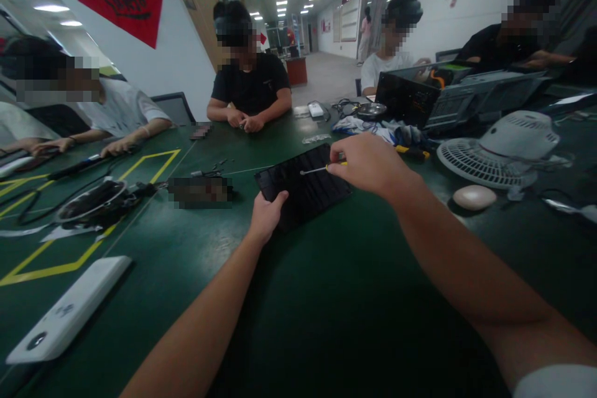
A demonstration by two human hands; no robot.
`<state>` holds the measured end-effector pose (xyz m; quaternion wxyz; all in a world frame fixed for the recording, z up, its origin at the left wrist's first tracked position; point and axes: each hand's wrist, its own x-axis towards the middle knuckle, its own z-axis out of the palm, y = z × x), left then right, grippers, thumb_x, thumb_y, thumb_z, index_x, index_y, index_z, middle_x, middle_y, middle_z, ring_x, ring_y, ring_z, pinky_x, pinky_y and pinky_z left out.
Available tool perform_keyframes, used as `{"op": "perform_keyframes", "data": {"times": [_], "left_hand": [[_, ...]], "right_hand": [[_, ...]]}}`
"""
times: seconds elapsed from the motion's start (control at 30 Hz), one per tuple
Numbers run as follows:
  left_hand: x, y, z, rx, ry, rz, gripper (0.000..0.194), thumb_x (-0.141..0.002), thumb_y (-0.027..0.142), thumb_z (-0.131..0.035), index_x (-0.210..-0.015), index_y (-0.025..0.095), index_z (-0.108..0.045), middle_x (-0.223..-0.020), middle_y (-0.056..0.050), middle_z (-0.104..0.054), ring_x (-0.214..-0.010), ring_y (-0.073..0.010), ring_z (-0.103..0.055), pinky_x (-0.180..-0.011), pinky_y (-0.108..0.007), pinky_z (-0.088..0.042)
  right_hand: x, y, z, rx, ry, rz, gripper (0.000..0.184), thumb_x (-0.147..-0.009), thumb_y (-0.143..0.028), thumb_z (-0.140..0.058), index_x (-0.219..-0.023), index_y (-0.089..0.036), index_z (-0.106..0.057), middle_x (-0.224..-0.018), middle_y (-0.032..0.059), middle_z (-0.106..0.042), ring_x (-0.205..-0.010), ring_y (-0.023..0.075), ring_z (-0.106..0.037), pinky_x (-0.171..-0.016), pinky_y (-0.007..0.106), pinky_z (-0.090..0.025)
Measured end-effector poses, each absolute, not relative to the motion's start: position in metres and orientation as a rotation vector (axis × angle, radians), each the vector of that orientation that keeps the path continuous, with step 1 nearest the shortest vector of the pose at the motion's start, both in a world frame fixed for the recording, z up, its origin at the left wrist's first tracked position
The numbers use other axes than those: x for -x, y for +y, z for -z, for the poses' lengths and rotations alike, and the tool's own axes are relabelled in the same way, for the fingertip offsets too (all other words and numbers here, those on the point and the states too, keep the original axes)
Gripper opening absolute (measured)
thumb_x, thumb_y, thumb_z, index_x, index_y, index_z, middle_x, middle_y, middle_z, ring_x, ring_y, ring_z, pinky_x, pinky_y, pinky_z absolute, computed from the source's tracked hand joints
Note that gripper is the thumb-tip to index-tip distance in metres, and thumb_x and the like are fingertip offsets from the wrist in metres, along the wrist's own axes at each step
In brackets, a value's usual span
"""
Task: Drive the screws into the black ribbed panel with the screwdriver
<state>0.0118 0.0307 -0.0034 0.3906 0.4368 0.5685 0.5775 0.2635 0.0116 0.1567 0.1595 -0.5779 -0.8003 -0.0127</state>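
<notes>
A flat, dark rectangular panel (308, 189) is held tilted above the green table in front of me; its exact kind is unclear. My left hand (268, 214) grips its near left edge, thumb on top and fingers hidden underneath. In my right hand (375, 165) is a screwdriver (317, 170) with a thin metal shaft and a yellow handle mostly covered by my fingers. The shaft points left across the panel's face. Whether its tip touches the surface I cannot tell.
A white box-like device (69, 311) lies at the near left, a blurred-out object (200, 191) beyond it. On the right are a white fan (489, 149), an oval pale object (474, 197) and an open computer case (443, 99). Several people sit around the table (354, 298).
</notes>
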Motion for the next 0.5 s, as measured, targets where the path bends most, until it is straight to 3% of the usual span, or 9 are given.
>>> {"op": "perform_keyframes", "data": {"times": [0.13,0.2,0.37,0.5], "left_hand": [[-0.0116,0.0304,0.0035,-1.119,1.445,-1.477,0.044,-0.072,0.038,-0.089,-0.109,0.018,-0.075,-0.109,-0.012,-0.082,-0.105,-0.0314,-0.078,-0.108,-0.051,-0.058],[-0.0111,0.0307,0.0039,-1.119,1.455,-1.477,0.043,-0.073,0.038,-0.088,-0.108,0.018,-0.075,-0.108,-0.012,-0.082,-0.105,-0.0314,-0.078,-0.107,-0.050,-0.058],[-0.0091,0.0327,0.0062,-1.111,1.469,-1.477,0.043,-0.072,0.039,-0.089,-0.108,0.019,-0.075,-0.109,-0.012,-0.081,-0.106,-0.0322,-0.077,-0.107,-0.050,-0.058],[-0.0089,0.0335,0.0062,-1.121,1.460,-1.465,0.044,-0.072,0.040,-0.088,-0.108,0.018,-0.076,-0.108,-0.012,-0.081,-0.103,-0.0317,-0.077,-0.106,-0.051,-0.058]], "right_hand": [[-0.2645,0.0107,-0.1545,1.573,-2.317,0.099,0.036,-0.084,-0.018,-0.075,-0.119,-0.023,-0.077,-0.120,0.0124,-0.076,-0.104,0.0321,-0.070,-0.080,0.041,-0.049],[-0.2649,0.0107,-0.1541,1.575,-2.321,0.094,0.033,-0.085,-0.014,-0.070,-0.116,-0.023,-0.078,-0.118,0.0122,-0.075,-0.104,0.0314,-0.070,-0.080,0.040,-0.049],[-0.2620,0.0101,-0.1574,1.653,-2.298,0.060,0.023,-0.091,-0.023,-0.068,-0.109,-0.023,-0.083,-0.116,0.0135,-0.078,-0.109,0.0340,-0.071,-0.085,0.043,-0.052],[-0.2585,0.0099,-0.1603,1.773,-2.313,0.035,0.033,-0.100,-0.037,-0.059,-0.110,-0.018,-0.084,-0.116,0.0202,-0.081,-0.109,0.0386,-0.073,-0.087,0.047,-0.055]]}}
